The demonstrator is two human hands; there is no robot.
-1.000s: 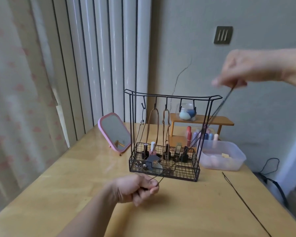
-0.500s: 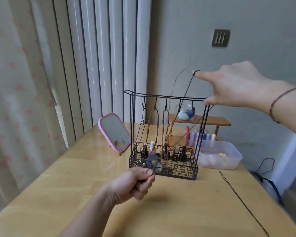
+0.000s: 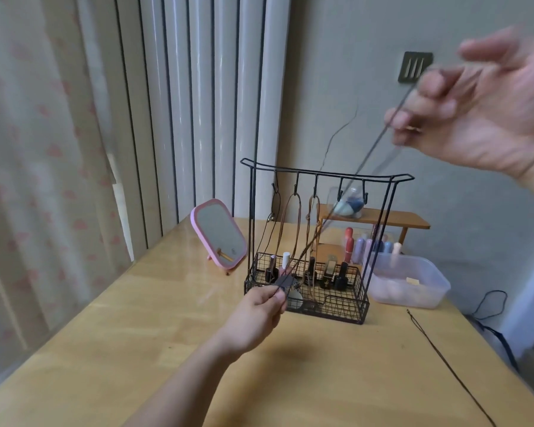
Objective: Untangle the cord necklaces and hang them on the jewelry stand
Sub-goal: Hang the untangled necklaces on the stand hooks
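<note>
From the head view, a dark cord necklace (image 3: 379, 143) runs taut on a slant from the left hand (image 3: 261, 306), whose fingers pinch its lower end just in front of the stand (image 3: 327, 174), up to the blurred right hand (image 3: 481, 112), whose fingers seem closed on its upper end. The right hand sits above the two empty right-side hooks (image 3: 352, 192), so it is nearer. Another cord (image 3: 444, 362) lies on the counter (image 3: 136, 334).

A pale grey wall (image 3: 367, 72) with a dark switch plate (image 3: 414, 66) backs the wooden table (image 3: 167, 349); floral curtains (image 3: 37, 180) hang left.
</note>
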